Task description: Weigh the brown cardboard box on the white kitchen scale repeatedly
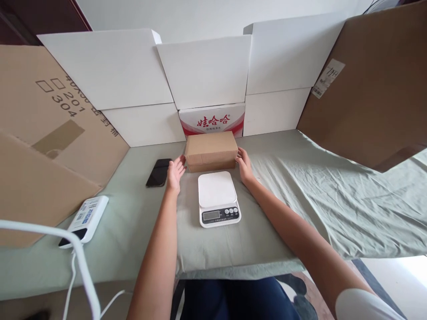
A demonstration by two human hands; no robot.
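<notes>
Behind the scale (217, 195) on the bench (300, 200), the left hand (175, 171) and right hand (244, 165), both open, flank the cardboard box (211, 150), palms at its ends for a two-sided grip.

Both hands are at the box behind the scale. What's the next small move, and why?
Probably close both palms on the box ends and lift: the left hand sits just off its end, the right hand touches the other, and the scale lies bare just in front.
</notes>
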